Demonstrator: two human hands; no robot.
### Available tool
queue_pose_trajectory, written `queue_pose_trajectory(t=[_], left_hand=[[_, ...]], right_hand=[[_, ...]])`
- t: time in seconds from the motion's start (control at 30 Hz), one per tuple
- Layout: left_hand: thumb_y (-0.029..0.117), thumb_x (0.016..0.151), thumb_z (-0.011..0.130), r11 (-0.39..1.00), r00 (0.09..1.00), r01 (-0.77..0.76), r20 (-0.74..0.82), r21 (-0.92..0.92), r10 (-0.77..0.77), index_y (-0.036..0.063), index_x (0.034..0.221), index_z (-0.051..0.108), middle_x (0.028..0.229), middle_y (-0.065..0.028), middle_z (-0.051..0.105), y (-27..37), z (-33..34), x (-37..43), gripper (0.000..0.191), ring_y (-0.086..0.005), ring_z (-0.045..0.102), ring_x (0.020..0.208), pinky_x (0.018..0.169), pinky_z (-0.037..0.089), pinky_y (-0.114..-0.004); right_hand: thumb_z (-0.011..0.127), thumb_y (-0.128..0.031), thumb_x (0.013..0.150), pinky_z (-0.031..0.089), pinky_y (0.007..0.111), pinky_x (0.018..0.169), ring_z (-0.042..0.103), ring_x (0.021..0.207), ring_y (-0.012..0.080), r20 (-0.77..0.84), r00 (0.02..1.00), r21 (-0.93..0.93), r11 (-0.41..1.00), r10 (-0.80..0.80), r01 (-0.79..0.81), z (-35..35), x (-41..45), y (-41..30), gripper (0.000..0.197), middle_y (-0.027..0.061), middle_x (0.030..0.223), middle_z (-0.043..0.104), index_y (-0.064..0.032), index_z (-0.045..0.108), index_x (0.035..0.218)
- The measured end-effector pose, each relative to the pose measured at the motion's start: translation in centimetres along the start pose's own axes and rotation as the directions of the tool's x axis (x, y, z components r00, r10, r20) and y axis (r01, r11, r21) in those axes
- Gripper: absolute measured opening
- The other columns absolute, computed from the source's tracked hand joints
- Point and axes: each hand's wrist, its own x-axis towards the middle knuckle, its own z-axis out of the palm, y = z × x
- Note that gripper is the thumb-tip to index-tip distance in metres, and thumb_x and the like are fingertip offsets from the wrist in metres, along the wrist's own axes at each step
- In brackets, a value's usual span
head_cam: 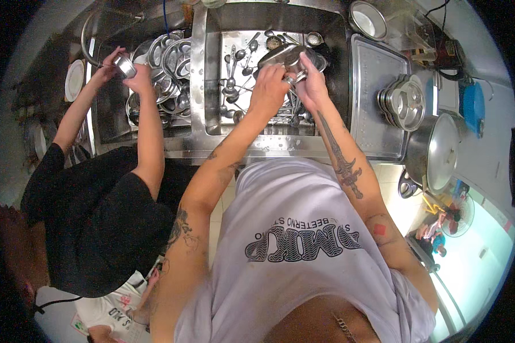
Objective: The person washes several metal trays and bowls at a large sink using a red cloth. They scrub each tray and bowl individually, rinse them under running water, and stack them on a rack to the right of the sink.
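Observation:
Over the right sink basin, my right hand (313,81) holds a small stainless steel cup (293,62), its thumb lying along the side. My left hand (269,88) meets it at the near rim, fingers curled against the metal. Whether a scrubber sits inside those fingers is hidden. Just behind the cup lies a larger metal dish (274,55), partly covered by my hands. Below them, spoons (240,55) and other cutlery are strewn over a metal tray (257,38) in the basin. Two small round metal bowls (314,39) rest near its far edge.
At left, a co-worker's hands (141,79) hold a metal bowl (124,66) above a basin heaped with compartment trays (178,58). A steel divider (198,85) separates the basins. Right of me, stacked compartment trays (405,105) stand on a large tray (369,141), beside a lidded pot (442,150).

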Motion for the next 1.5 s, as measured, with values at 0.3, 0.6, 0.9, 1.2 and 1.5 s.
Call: queue_pose_trajectory(t=[0.3, 0.6, 0.9, 1.2, 1.5], left_hand=[[0.024, 0.077, 0.071, 0.899, 0.92, 0.257, -0.195, -0.354, -0.34, 0.0043, 0.121, 0.054, 0.123, -0.0183, 0.053, -0.5, -1.5, -3.0, 0.052, -0.0334, 0.05, 0.113, 0.1, 0.037, -0.044], [0.01, 0.079, 0.071, -0.231, 0.826, 0.47, 0.516, -0.852, -0.225, -0.0016, 0.128, 0.044, 0.112, -0.012, 0.061, -4.9, -4.2, 0.4, 0.058, -0.0182, 0.06, 0.101, 0.091, 0.048, -0.031], [0.042, 0.096, 0.048, -0.376, 0.686, 0.386, 0.534, -0.843, -0.494, 0.001, 0.116, 0.053, 0.106, -0.011, 0.064, -2.1, -2.9, -1.3, 0.046, -0.0182, 0.065, 0.091, 0.076, 0.055, -0.034], [0.041, 0.098, 0.044, -0.281, 0.654, 0.287, 0.401, -0.916, -0.642, 0.0016, 0.11, 0.057, 0.098, -0.009, 0.066, 0.1, -6.3, -1.6, 0.043, -0.0165, 0.066, 0.083, 0.072, 0.055, -0.033], [0.04, 0.099, 0.043, -0.077, 0.601, 0.304, 0.254, -0.95, -0.758, -0.0013, 0.09, 0.065, 0.069, 0.0004, 0.057, -0.3, -5.8, -1.1, 0.048, -0.0064, 0.048, 0.058, 0.05, 0.038, -0.024]], right_hand=[[0.057, -0.034, 0.093, 0.05, 0.036, 0.09, 0.059, 0.103, 0.0188, -0.106, 0.994, -0.051, 0.998, 0.034, -0.039, -1.5, -1.6, -1.9, 0.041, 0.0094, 0.116, 0.06, -0.0037, 0.055, 0.119], [0.063, -0.037, 0.088, 0.053, 0.039, 0.085, 0.064, 0.096, 0.0222, 0.094, 0.957, -0.16, 0.953, 0.275, -0.258, -0.3, -0.7, -5.3, 0.048, 0.0128, 0.11, 0.064, 0.0002, 0.056, 0.117], [0.076, -0.027, 0.08, 0.047, 0.028, 0.069, 0.056, 0.075, 0.0132, -0.269, 0.745, -0.609, 0.707, -0.61, 0.358, -0.9, 0.4, -2.7, 0.035, 0.0073, 0.08, 0.061, 0.0016, 0.057, 0.088], [0.068, -0.01, 0.079, 0.046, 0.026, 0.061, 0.056, 0.066, 0.0108, 0.081, 0.566, -0.749, 0.324, -0.82, 0.578, 1.6, -3.0, -4.4, 0.015, 0.0069, 0.078, 0.061, -0.0009, 0.055, 0.081], [0.06, -0.016, 0.089, 0.048, 0.028, 0.067, 0.058, 0.08, 0.0172, 0.137, 0.63, -0.689, 0.384, -0.764, 0.615, 1.6, -3.2, -4.4, 0.019, 0.0112, 0.088, 0.063, 0.0024, 0.064, 0.087]])
